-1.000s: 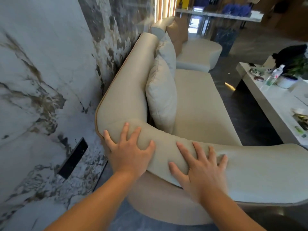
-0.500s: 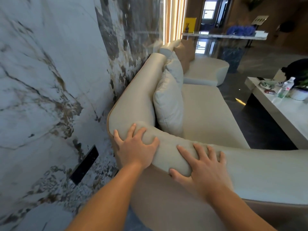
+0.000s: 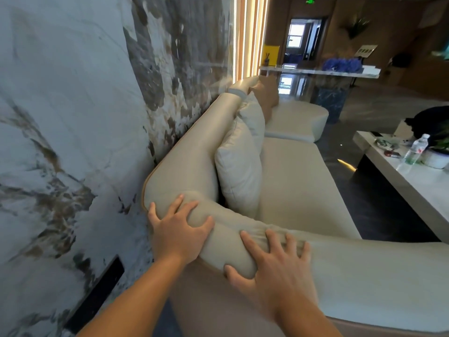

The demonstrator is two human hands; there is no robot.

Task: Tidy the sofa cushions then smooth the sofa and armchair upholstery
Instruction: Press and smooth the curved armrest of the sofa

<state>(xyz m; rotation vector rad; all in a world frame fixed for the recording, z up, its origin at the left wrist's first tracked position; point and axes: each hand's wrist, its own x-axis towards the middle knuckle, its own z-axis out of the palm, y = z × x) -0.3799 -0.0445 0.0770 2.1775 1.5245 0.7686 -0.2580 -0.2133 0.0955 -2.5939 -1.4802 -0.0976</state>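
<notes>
The head view looks down along a cream sofa that runs away beside a marble wall. The sofa's near end curves into a padded arm that crosses the bottom of the frame, and both hands lie on it. The left hand presses flat, fingers spread wide, on the rounded corner where the arm meets the backrest, just beside the wall. The right hand sits a little further along the arm, fingers splayed over its top edge and thumb tucked under the bulge of padding; the fabric wrinkles lightly at the fingertips. Neither hand holds anything loose; both are open against the upholstery.

A cream cushion stands upright against the backrest near the arm's inner corner, with a second pale cushion behind it and a tan cushion at the far end. The seat in front of the cushions is bare up to its front edge.

The backrest's outer edge, trimmed in tan piping, lies close to the wall, leaving only a thin gap. To the right, a strip of dark floor separates the seat's front edge from a low white counter; a water bottle stands near the counter's far end. Beyond the sofa the floor opens wide.
</notes>
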